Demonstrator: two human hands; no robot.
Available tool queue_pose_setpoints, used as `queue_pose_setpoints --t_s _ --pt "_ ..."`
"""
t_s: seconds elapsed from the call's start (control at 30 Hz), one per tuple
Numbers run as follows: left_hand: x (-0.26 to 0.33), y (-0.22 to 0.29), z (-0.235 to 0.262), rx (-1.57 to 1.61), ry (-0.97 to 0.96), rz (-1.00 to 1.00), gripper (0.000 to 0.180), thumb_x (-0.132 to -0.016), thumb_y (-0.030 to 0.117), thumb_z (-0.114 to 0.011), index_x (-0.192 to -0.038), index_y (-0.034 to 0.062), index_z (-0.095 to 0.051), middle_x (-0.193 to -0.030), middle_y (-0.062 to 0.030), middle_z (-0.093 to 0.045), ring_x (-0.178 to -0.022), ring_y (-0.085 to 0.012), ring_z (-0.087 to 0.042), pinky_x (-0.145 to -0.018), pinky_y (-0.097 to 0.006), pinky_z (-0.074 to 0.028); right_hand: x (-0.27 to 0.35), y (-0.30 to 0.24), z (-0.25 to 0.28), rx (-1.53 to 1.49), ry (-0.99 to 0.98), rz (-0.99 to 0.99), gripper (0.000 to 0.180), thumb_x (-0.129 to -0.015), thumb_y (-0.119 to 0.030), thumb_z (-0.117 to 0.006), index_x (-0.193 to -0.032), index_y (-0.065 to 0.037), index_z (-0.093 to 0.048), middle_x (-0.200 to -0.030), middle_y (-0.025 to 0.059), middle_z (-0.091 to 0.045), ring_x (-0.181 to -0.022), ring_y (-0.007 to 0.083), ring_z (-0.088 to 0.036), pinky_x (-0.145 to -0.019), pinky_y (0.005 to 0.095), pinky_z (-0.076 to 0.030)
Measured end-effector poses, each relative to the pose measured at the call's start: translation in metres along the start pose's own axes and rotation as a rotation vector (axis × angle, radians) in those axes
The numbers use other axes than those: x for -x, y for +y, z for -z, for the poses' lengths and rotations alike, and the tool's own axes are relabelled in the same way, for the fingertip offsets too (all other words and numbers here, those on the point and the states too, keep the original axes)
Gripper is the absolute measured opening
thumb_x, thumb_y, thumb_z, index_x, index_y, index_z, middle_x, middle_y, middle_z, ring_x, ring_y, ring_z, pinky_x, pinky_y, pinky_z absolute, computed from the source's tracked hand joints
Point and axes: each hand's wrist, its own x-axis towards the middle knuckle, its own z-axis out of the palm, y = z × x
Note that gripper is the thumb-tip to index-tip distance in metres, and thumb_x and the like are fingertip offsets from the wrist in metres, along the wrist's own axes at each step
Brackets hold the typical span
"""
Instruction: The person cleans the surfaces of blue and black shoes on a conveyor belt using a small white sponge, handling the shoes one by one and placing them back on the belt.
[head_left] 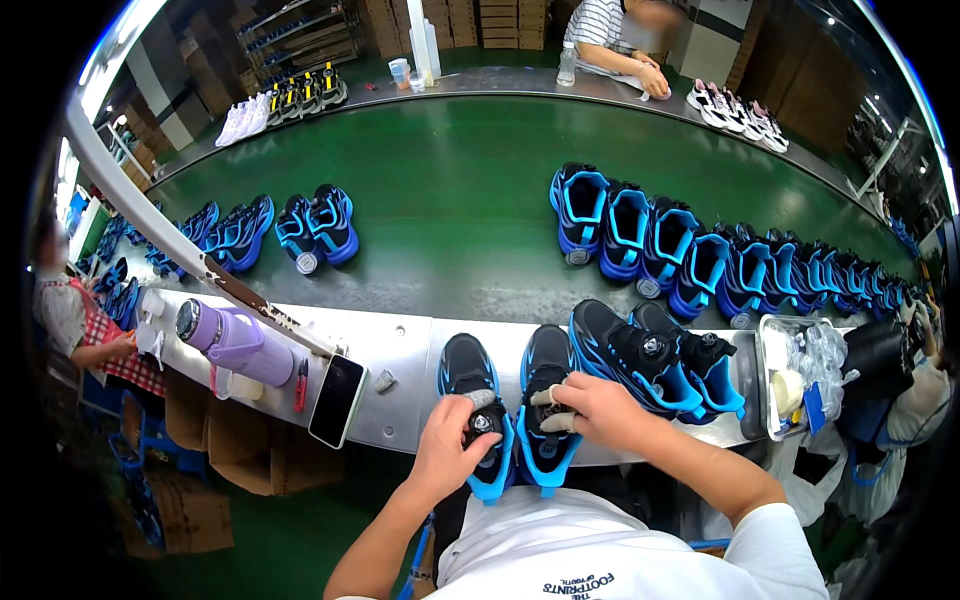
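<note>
Two black and blue sneakers stand side by side at the bench edge before me, toes pointing away. On the left sneaker (467,358), the thumb and a grey-covered finger of my left hand (452,440) close around the round dial (484,423) on its tongue. Over the tongue of the right sneaker (548,356) my right hand (597,412) is bent, pale covers on its fingertips, gripping the upper; its dial is hidden from view. Just right of them rests another pair of the same sneakers (622,345), dials showing, beside my right forearm.
The metal bench (400,335) borders a green conveyor belt (430,180) carrying rows of similar sneakers (665,240). On the left lie a phone (338,400), a red pen (301,385) and a purple bottle (240,345). A plastic tray (775,425) sits right. Co-workers stand around the line.
</note>
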Motion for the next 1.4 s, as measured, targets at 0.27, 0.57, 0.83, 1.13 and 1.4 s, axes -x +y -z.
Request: queue_pose_setpoints --t_s 0.27,0.57,0.83,1.13,1.4 --pt "-0.001 -0.008 0.002 0.017 -0.119 -0.008 0.03 -0.077 0.007 -0.074 -0.103 -0.0008 -0.062 -0.086 -0.0103 -0.052 -0.067 -0.0217 -0.051 -0.06 -0.032 -0.045 0.0 0.003 -0.005 -0.129 -0.036 -0.003 0.034 -0.082 -0.021 -0.074 -0.114 -0.014 -0.066 -0.093 0.0116 -0.052 -0.085 0.0311 -0.057 -0.074 0.0373 -0.047" --pt "-0.002 -0.007 0.002 0.005 -0.075 0.01 0.028 -0.078 0.008 -0.073 -0.103 0.0001 -0.062 -0.087 -0.0089 -0.052 -0.067 -0.0192 -0.051 -0.06 -0.03 -0.044 0.001 0.009 0.002 -0.132 -0.071 0.024 0.035 -0.081 -0.023 -0.074 -0.115 -0.016 -0.066 -0.092 0.0114 -0.053 -0.084 0.0312 -0.058 -0.073 0.0394 -0.049" --pt "0.0 -0.01 0.005 -0.072 -0.118 -0.061 0.036 -0.077 0.01 -0.076 -0.107 -0.0017 -0.061 -0.094 -0.0119 -0.056 -0.076 -0.0236 -0.056 -0.065 -0.032 -0.048 -0.002 0.01 -0.006 -0.116 -0.029 0.03 0.032 -0.081 -0.024 -0.074 -0.11 -0.014 -0.065 -0.09 0.01 -0.052 -0.083 0.0293 -0.058 -0.073 0.0398 -0.048" --pt "0.003 -0.021 -0.007 -0.098 -0.004 -0.193 0.017 -0.077 0.005 -0.071 -0.093 0.0 -0.066 -0.097 -0.0127 -0.063 -0.089 -0.0327 -0.058 -0.079 -0.039 -0.048 0.003 0.005 -0.018 0.035 0.074 0.03 0.03 -0.076 -0.022 -0.077 -0.104 -0.015 -0.069 -0.085 0.0062 -0.055 -0.079 0.0261 -0.059 -0.067 0.0354 -0.049" --pt "0.007 -0.021 -0.002 -0.159 -0.026 -0.221 0.021 -0.078 0.004 -0.069 -0.099 0.0038 -0.07 -0.107 -0.0112 -0.067 -0.094 -0.0301 -0.061 -0.081 -0.037 -0.05 0.002 0.01 -0.007 -0.119 0.048 0.2 0.027 -0.079 -0.025 -0.073 -0.103 -0.014 -0.066 -0.08 0.0064 -0.055 -0.077 0.027 -0.061 -0.065 0.0383 -0.049"
